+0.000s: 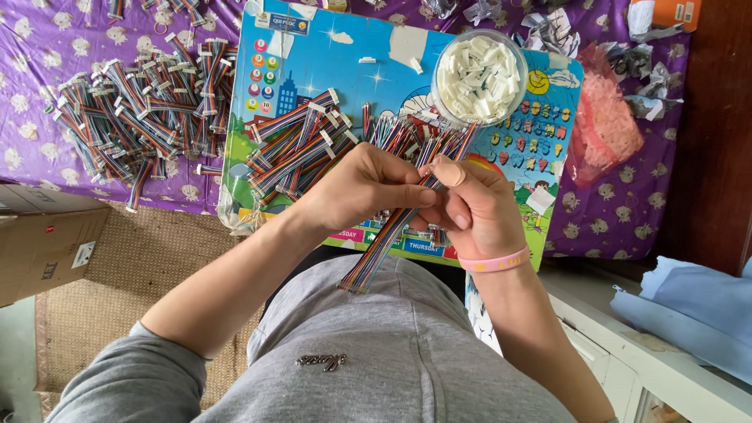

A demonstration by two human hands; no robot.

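My left hand [362,188] and my right hand [475,210] meet over my lap, both pinching one flat rainbow ribbon cable [380,249] near its upper end. The cable hangs slanting down to the left over my grey shirt. My right wrist wears a pink band [493,262]. Just beyond my hands, loose rainbow cables [415,139] lie fanned on a colourful children's board [345,70]. A second bunch of cables with white connectors [294,149] lies to their left. A round clear tub of white plastic connectors [479,77] stands on the board's far right.
A big pile of finished ribbon cables [141,110] lies on the purple patterned cloth [31,149] at left. A pink bag [605,125] and crumpled paper [548,31] sit at right. A cardboard box [43,243] rests on a woven mat lower left; white furniture [627,352] lower right.
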